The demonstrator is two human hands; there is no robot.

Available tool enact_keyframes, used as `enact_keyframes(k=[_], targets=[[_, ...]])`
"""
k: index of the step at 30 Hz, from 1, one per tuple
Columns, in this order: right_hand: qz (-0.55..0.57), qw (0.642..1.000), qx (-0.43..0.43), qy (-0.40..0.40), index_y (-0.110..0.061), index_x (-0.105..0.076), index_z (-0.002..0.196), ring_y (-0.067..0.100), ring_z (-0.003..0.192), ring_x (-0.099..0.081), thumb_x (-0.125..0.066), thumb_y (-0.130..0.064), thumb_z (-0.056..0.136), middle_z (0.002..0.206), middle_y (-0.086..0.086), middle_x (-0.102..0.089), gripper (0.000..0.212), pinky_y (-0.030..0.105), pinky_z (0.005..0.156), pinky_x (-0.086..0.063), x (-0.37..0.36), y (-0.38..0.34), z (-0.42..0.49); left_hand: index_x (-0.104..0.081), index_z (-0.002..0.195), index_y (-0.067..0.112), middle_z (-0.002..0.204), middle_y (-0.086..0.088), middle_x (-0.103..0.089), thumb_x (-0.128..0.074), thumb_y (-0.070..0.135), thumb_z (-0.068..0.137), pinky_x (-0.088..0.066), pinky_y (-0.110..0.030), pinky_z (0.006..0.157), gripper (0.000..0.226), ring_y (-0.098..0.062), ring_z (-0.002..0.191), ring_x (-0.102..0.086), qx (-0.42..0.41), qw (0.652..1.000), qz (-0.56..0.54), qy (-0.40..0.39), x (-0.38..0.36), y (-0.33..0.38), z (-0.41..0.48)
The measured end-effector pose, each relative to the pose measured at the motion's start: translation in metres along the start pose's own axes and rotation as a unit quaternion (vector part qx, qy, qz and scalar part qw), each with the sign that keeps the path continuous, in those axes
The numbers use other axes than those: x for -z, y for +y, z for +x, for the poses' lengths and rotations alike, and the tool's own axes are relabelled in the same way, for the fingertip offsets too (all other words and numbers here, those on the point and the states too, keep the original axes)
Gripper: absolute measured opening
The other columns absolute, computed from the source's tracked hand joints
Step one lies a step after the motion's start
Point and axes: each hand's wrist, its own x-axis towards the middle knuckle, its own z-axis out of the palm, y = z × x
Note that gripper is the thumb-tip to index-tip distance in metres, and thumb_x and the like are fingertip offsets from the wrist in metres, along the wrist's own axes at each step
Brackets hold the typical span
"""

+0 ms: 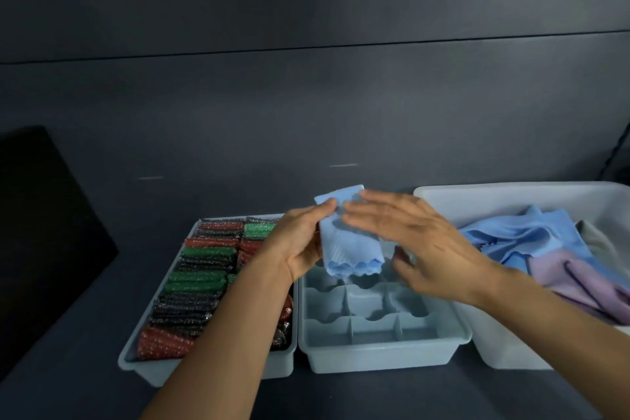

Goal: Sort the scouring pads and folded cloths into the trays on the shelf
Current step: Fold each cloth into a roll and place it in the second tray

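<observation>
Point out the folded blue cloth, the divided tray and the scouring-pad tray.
folded blue cloth (353, 254): head view, lower folded face.
divided tray (375, 358): head view, front wall.
scouring-pad tray (153, 373): head view, front wall, left end.

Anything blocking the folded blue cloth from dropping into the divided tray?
Nothing visible. The left hand holds the folded blue cloth above the divided tray, whose visible compartments hold nothing. The right hand lies open at the cloth's right side, not under it.
</observation>
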Motion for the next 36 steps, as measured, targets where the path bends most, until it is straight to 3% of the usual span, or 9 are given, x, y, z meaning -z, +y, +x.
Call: enact_keyframes(k=[3,7,10,12,19,24,29,34,36], targets=[[-0.084,0.996,0.014,0.030,-0.026,-0.045,0.142,0.018,0.145,-0.023,-0.052,-0.008,0.074,0.155,-0.005,-0.032,0.070,0.037,0.111,-0.028,-0.004,0.001,0.008,-0.064,0.115,-0.002,0.098,-0.017,-0.070,-0.059,0.019,0.095,-0.056,-0.039,0.078,0.029,-0.029,0.088,-0.067,0.011,0.999,-0.027,-0.024,-0.005,-0.002,-0.004],[0.079,0.984,-0.075,0.139,-0.024,-0.074,0.100,0.010,0.118,-0.053,-0.049,-0.013,0.079,0.120,-0.010,-0.067,0.034,0.033,0.091,-0.040,-0.016,-0.004,0.017,-0.064,0.119,0.002,0.093,-0.007,-0.072,-0.051,0.034,0.100,-0.051,-0.046,0.096,0.039,-0.026,0.094,-0.066,-0.014,1.000,-0.009,-0.017,-0.005,-0.008,0.000],[0.381,0.880,-0.246,0.141,-0.015,-0.072,0.082,-0.002,0.068,-0.061,-0.067,-0.007,0.086,0.072,-0.011,-0.071,0.010,0.017,0.064,-0.046,-0.011,-0.009,0.022,-0.069,0.113,0.019,0.104,-0.001,-0.075,-0.030,0.070,0.090,-0.050,-0.043,0.098,0.068,-0.019,0.105,-0.067,-0.043,0.995,0.085,-0.033,0.000,-0.009,-0.006],[0.477,0.812,-0.311,0.124,-0.008,-0.071,0.084,0.005,0.062,-0.064,-0.068,-0.006,0.085,0.071,-0.005,-0.073,0.004,0.019,0.058,-0.048,-0.011,-0.005,0.023,-0.066,0.122,0.017,0.118,-0.006,-0.071,-0.035,0.082,0.078,-0.048,-0.044,0.101,0.085,-0.022,0.116,-0.064,-0.056,0.990,0.101,-0.085,0.001,-0.011,-0.010],[0.522,0.776,-0.335,0.116,-0.011,-0.071,0.090,0.016,0.056,-0.056,-0.063,-0.013,0.091,0.068,0.004,-0.066,0.008,0.023,0.046,-0.039,-0.012,-0.007,0.022,-0.070,0.100,0.013,0.095,-0.003,-0.075,-0.071,0.032,0.074,-0.056,-0.039,0.075,0.033,-0.017,0.087,-0.071,-0.163,0.980,0.111,-0.035,-0.002,-0.014,-0.016],[0.618,0.716,-0.296,0.134,-0.018,-0.076,0.092,0.028,0.084,-0.056,-0.065,-0.009,0.080,0.088,0.012,-0.069,0.019,0.040,0.075,-0.041,-0.014,-0.007,0.022,-0.072,0.092,0.024,0.087,0.004,-0.070,-0.062,0.011,0.090,-0.050,-0.023,0.062,0.017,-0.007,0.077,-0.064,-0.194,0.975,0.086,-0.064,-0.004,-0.013,-0.015],[0.554,0.762,-0.309,0.132,-0.017,-0.072,0.063,0.015,0.052,-0.038,-0.048,0.009,0.089,0.061,0.008,-0.053,0.044,0.020,0.046,-0.030,-0.013,-0.010,0.024,-0.069,0.067,0.026,0.072,0.006,-0.065,-0.045,0.005,0.095,-0.045,-0.022,0.052,0.042,-0.010,0.069,-0.057,-0.164,0.984,0.025,-0.070,-0.003,-0.013,-0.018],[0.431,0.854,-0.277,0.092,-0.012,-0.069,0.066,0.007,0.047,-0.038,-0.034,0.021,0.084,0.055,-0.008,-0.055,0.052,0.016,0.046,-0.033,-0.011,-0.009,0.024,-0.066,0.113,0.013,0.092,-0.009,-0.068,-0.047,0.056,0.091,-0.056,-0.035,0.050,0.051,-0.021,0.076,-0.068,-0.046,0.990,0.086,-0.102,0.004,-0.010,-0.019],[0.422,0.860,-0.277,0.076,-0.012,-0.070,0.070,0.005,0.049,-0.042,-0.033,0.021,0.084,0.057,-0.010,-0.058,0.052,0.015,0.048,-0.035,-0.012,-0.010,0.022,-0.068,0.107,0.006,0.087,-0.009,-0.066,-0.058,0.038,0.092,-0.055,-0.032,0.051,0.037,-0.017,0.071,-0.068,-0.046,0.982,0.155,-0.101,0.004,-0.009,-0.021]])
